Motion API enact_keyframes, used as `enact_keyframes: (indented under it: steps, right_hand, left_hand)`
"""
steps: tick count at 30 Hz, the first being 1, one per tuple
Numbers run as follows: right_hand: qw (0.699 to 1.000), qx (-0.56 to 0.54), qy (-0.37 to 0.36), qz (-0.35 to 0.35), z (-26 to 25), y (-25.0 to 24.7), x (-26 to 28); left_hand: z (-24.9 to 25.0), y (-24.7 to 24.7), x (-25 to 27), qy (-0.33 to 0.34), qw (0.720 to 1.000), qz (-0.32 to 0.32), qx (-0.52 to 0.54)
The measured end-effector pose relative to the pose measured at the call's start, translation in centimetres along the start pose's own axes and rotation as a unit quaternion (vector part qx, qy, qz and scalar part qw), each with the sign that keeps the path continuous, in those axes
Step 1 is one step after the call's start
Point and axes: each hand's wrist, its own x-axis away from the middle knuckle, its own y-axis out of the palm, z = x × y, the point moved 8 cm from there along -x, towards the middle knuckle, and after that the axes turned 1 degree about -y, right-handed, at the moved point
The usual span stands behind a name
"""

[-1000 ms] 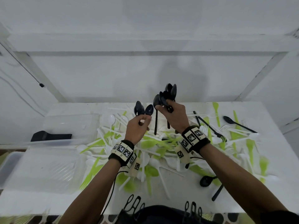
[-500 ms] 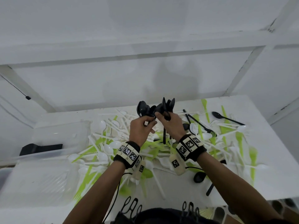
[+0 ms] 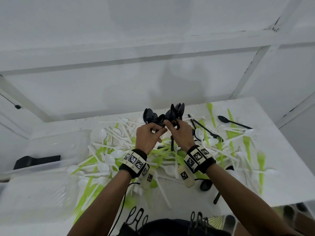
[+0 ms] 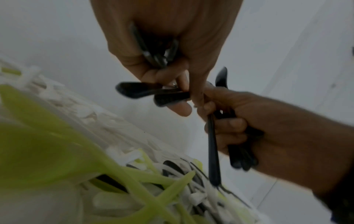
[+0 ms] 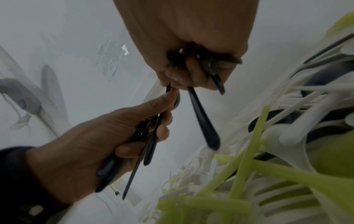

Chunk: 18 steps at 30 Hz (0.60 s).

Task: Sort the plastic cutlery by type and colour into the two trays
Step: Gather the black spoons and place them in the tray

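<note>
I have two bunches of black spoons (image 3: 163, 116) up in the air above the middle of the table (image 3: 281, 167), toward its far edge, bowls upward. My left hand (image 3: 148, 135) is curled round a few handles; my right hand (image 3: 181, 133) is curled round a bigger bunch, and the two fists are touching at the knuckles. From the wrist views my left thumb and forefinger sit right against the right fist, so I judge the step is merging both bunches into one hand.

To do it well I should line the handles up parallel before letting go with either hand. One long handle (image 4: 212, 151) hangs lower than the rest from my right fist and could slip out if I loosen there, so I would tuck it in first. Then the whole bunch can go to one of the clear trays (image 3: 56, 150) at the table's left edge.

Below lies the mixed heap of white and green cutlery (image 3: 105, 160); loose black spoons near the right edge (image 3: 225, 119) remain to be gathered.
</note>
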Motion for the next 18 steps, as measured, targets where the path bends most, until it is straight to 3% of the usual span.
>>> enact_keyframes:
  steps: [4, 6, 8, 11, 15, 18]
  right_hand:
    - [0.998, -0.016, 0.018, -0.051, 0.7, -0.8, 0.1]
    - [0.995, 0.089, 0.013, -0.042, 1.8, -2.8, -0.4]
    - [0.974, 0.224, 0.024, -0.014, 3.2, -5.5, -0.4]
    - [0.941, 0.334, 0.052, 0.010, 5.4, -8.9, 0.6]
    - [0.901, 0.423, 0.097, -0.010, 7.4, -10.7, 2.4]
    - [0.896, 0.429, 0.113, -0.033, 8.2, -10.7, 2.8]
  left_hand:
    - [-0.3, 0.2, -0.4, -0.011, 1.000, -0.019, -0.002]
    - [-0.7, 0.9, -0.6, -0.009, 0.999, -0.047, -0.009]
    - [-1.1, 1.7, -0.8, -0.020, 0.997, -0.068, -0.025]
    - [-1.0, 2.7, -1.2, -0.038, 0.997, -0.062, -0.018]
    - [-1.2, 4.6, -1.4, -0.055, 0.995, -0.083, 0.003]
    - [-0.9, 6.1, -1.0, -0.047, 0.991, -0.128, -0.015]
